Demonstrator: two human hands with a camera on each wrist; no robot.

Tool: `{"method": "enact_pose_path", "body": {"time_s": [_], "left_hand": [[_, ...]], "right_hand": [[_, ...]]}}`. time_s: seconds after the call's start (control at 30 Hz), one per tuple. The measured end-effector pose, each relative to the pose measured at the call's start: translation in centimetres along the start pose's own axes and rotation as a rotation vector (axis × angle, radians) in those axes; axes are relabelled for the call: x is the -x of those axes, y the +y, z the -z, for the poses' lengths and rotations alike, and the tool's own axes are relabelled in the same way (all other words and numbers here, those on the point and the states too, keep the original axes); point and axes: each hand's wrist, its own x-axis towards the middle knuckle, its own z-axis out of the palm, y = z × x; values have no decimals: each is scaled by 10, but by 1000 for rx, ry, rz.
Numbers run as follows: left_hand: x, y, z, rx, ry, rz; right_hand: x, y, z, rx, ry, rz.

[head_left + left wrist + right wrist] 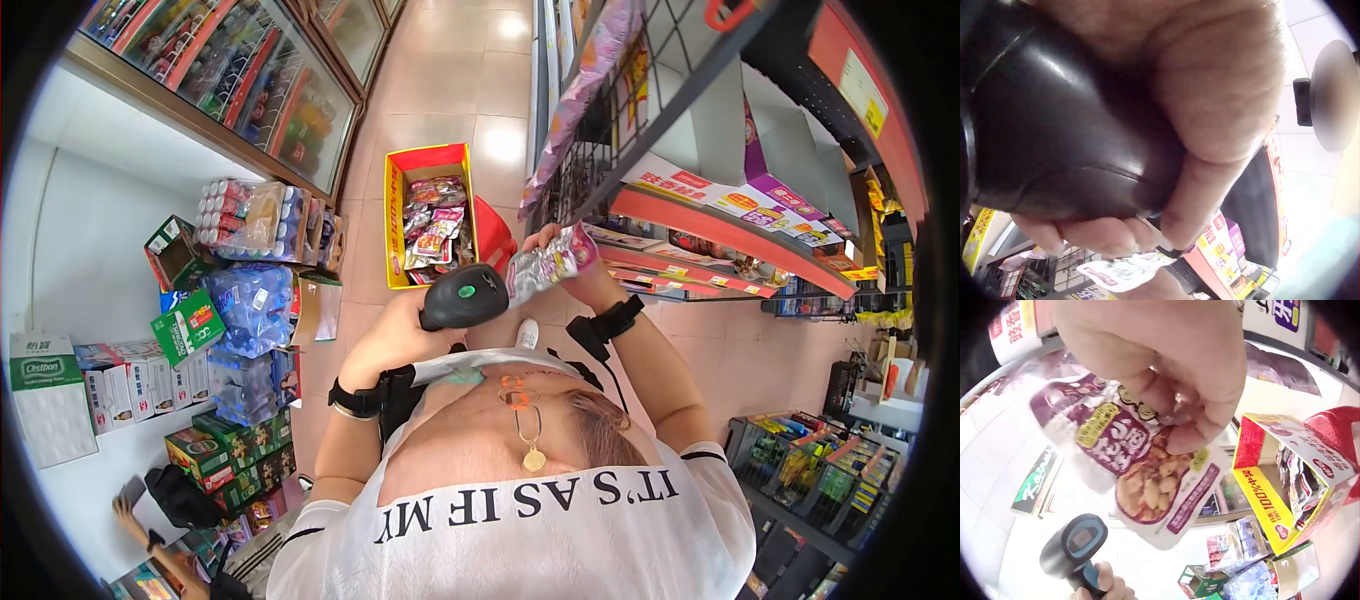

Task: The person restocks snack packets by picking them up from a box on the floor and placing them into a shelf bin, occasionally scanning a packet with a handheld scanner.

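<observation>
My left hand point(392, 332) grips a black barcode scanner point(466, 298) by its handle, its fingers wrapped round in the left wrist view. In the right wrist view the scanner's window faces the camera. My right hand point(594, 286) pinches a shiny white and purple snack packet point(1141, 465) near one edge, between thumb and fingers. Peanuts are pictured on the packet's front. The scanner's head is close beside the packet in the head view. Just beyond both hands stands a yellow and red cardboard box point(396, 220), holding several similar packets point(436, 228).
A red stool-like object point(492, 232) adjoins the box. Shelves of snacks point(740, 205) and a wire rack point(640, 110) rise on the right. Drink fridges point(250, 80) and stacked bottle packs point(250, 305) line the left. Another person's arm point(150, 530) shows at lower left.
</observation>
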Motion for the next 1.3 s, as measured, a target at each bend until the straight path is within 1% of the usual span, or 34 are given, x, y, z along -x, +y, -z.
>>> {"method": "enact_pose_path", "body": {"time_s": [0.03, 0.07, 0.1, 0.13, 0.17, 0.2, 0.27, 0.33, 0.37, 0.4, 0.47, 0.53, 0.57, 0.6, 0.67, 0.7, 0.73, 0.8, 0.87, 0.93, 0.97, 1.0, 1.07, 1.1, 1.17, 1.23, 1.3], "left_hand": [[1, -9, 6, -17, 79, 1], [3, -15, 12, -36, 158, 3], [7, -15, 18, 18, 199, 84], [11, -20, 25, 17, 198, 87], [14, -27, 34, 11, 243, 154], [18, -33, 42, 4, 287, 222], [29, -42, 56, 30, 300, 258], [40, -52, 68, -8, 314, 369], [44, -52, 72, 20, 350, 346], [48, -54, 77, 12, 344, 346], [55, -61, 86, -32, 367, 378], [59, -68, 92, -9, 371, 379], [60, -71, 96, -6, 375, 376], [60, -72, 99, -2, 378, 373], [57, -70, 107, -55, 337, 405], [54, -72, 110, -69, 307, 432], [52, -73, 113, -82, 277, 458], [42, -66, 114, -100, 243, 457], [28, -61, 112, -115, 203, 443], [13, -57, 108, -204, 120, 370], [6, -55, 104, -210, 103, 352], [-2, -54, 99, -200, 71, 311], [-15, -49, 87, -199, 22, 254], [-23, -47, 80, -227, -9, 234], [-36, -35, 63, -256, -51, 199], [-47, -15, 42, -263, -87, 130], [-59, -12, 20, -259, -94, 84]], "right_hand": [[-7, 9, 3, -15, 82, 9], [-14, 18, 8, -18, 84, 6], [-23, 27, 13, 110, 213, -99], [-32, 35, 17, 239, 341, -204], [-42, 42, 19, 201, 377, -244], [-53, 54, 25, 197, 379, -243], [-82, 81, 45, 408, 530, -430], [-112, 110, 56, 520, 612, -485], [-127, 125, 61, 669, 632, -505], [-139, 135, 58, 702, 670, -491], [-160, 166, 76, 847, 744, -472], [-179, 211, 128, 1209, 604, -504], [-182, 211, 122, 1180, 589, -575], [-180, 210, 113, 1170, 601, -573], [-173, 207, 95, 733, 768, -492], [-171, 206, 92, 638, 781, -466], [-167, 205, 89, 629, 793, -461], [-155, 195, 83, 464, 729, -413], [-140, 176, 69, 499, 671, -441], [-119, 155, 55, 604, 603, -414], [-105, 140, 47, 660, 549, -367], [-91, 129, 51, 694, 449, -364], [-58, 87, 31, 803, 378, -344], [-39, 67, 25, 803, 399, -329], [2, 29, 18, 859, 389, -130], [42, -10, 19, 995, 395, 45], [83, -63, -7, 1056, 437, 104]]}}
